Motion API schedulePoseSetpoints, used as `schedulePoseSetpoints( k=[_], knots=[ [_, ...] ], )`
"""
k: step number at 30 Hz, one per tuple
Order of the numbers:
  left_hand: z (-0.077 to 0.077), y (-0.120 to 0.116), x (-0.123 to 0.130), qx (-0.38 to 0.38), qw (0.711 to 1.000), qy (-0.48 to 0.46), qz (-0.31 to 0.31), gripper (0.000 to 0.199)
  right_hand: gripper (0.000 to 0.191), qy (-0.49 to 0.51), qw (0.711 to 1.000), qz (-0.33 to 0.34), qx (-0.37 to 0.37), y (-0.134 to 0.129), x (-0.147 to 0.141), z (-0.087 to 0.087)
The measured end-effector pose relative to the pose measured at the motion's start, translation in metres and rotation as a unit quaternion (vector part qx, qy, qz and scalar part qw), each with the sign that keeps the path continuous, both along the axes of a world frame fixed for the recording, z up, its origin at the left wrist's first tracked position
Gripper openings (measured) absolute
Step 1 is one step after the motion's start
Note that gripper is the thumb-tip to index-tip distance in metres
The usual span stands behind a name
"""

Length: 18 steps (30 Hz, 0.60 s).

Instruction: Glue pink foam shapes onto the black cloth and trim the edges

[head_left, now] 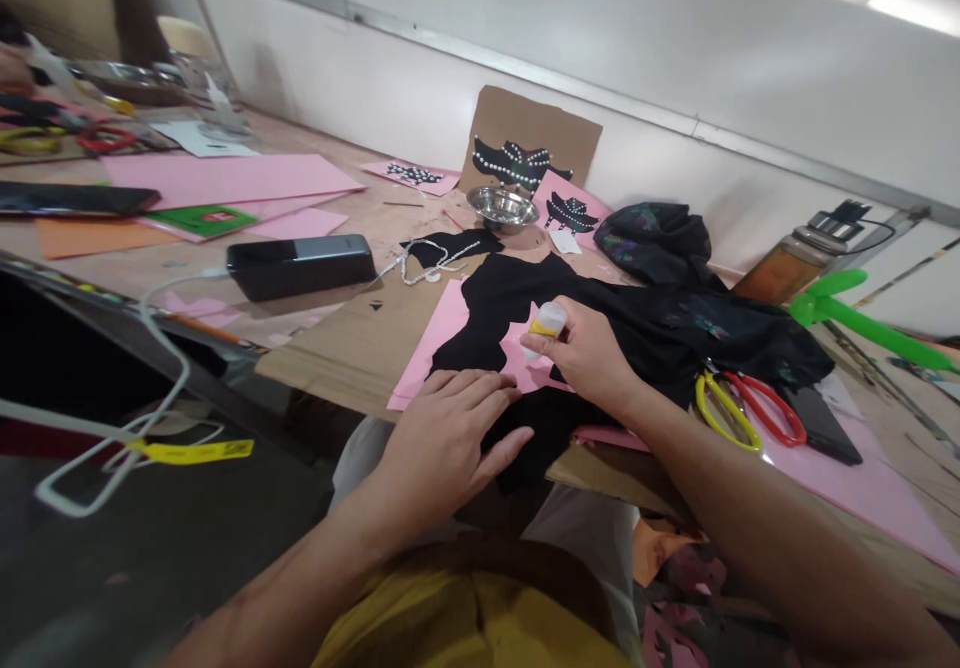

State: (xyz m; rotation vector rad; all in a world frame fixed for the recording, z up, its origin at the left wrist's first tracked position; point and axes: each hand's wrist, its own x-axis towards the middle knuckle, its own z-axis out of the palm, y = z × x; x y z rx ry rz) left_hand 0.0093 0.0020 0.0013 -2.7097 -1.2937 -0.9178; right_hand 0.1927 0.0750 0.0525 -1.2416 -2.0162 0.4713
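Note:
My right hand [589,353] is closed round a small white glue bottle [548,320] with a yellow label, tipped down over the pink paper [433,350]. Black fabric [499,283] with a cut, curvy edge lies on that paper, and pink shows through a gap in it under the bottle. My left hand [457,438] rests flat with its fingers stretched out, on the near edge of the paper and fabric. Whether the nozzle touches the paper, I cannot tell. Brown cardboard [322,340] lies beneath.
Yellow and red-handled scissors [750,410] lie right of my right forearm. A steel bowl [502,205], beaded black cutouts [517,163] and a bottle [795,253] stand farther back. A power bank [300,265] with a white cable sits left. Another person's hand [13,70] shows far left.

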Motion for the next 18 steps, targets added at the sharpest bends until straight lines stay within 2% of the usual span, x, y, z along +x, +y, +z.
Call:
schedulePoseSetpoints(
  k=[11,18],
  knots=[
    [-0.0009,0.0006,0.0007,0.007,1.0,-0.002,0.004,0.034,0.026,0.005,1.0,0.019,-0.021,-0.0002,0.0028,0.0004],
    [0.0005,-0.0001,0.0015,0.012,1.0,-0.002,0.002,0.033,0.03,-0.015,1.0,-0.009,-0.001,0.002,0.0056,-0.0007]
  ],
)
